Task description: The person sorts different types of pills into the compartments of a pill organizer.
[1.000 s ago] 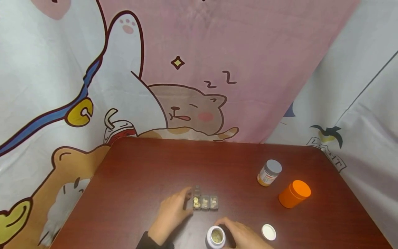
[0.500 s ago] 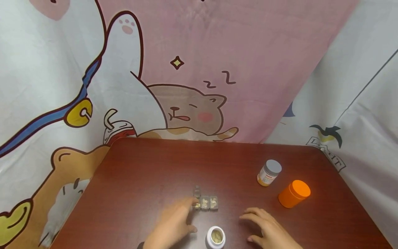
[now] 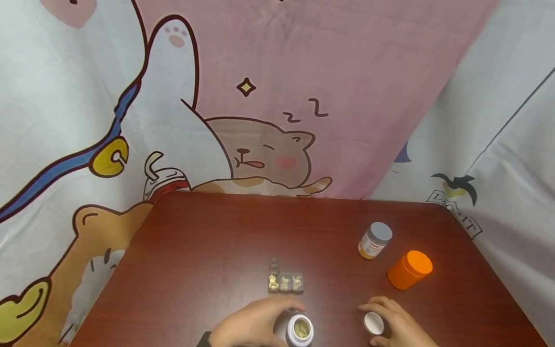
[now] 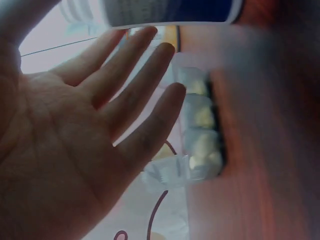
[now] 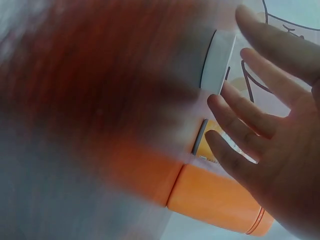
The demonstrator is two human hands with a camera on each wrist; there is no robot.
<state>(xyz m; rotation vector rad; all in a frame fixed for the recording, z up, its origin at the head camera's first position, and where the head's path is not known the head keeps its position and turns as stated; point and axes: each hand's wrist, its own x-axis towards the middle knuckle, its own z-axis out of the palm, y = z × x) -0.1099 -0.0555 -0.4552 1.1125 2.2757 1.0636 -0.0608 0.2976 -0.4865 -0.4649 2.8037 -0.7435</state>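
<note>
An uncapped white pill bottle point(image 3: 290, 330), with tablets visible inside, stands upright at the table's front. My left hand point(image 3: 253, 322) curves loosely around its left side, and in the left wrist view the fingers extend below the bottle point(image 4: 172, 12); contact is unclear. Beyond it sits a clear pill organizer point(image 3: 285, 278), its leftmost compartment holding tablets under a raised lid point(image 3: 274, 265). To the right, my right hand point(image 3: 398, 320) has thumb and fingers spread around a white bottle cap point(image 3: 374, 323) lying on the table. The right wrist view shows no clear grip on the cap point(image 5: 218, 62).
A grey-lidded jar point(image 3: 375, 241) stands upright at the right of the brown table point(image 3: 217, 241). Nearer is an orange bottle point(image 3: 407, 272). A cartoon-printed cloth point(image 3: 368, 72) hangs behind the table and along its sides.
My right hand has left the bottle and moved right to the cap. My left hand has come back from the organizer to the bottle. The bottle, organizer and cap stay put.
</note>
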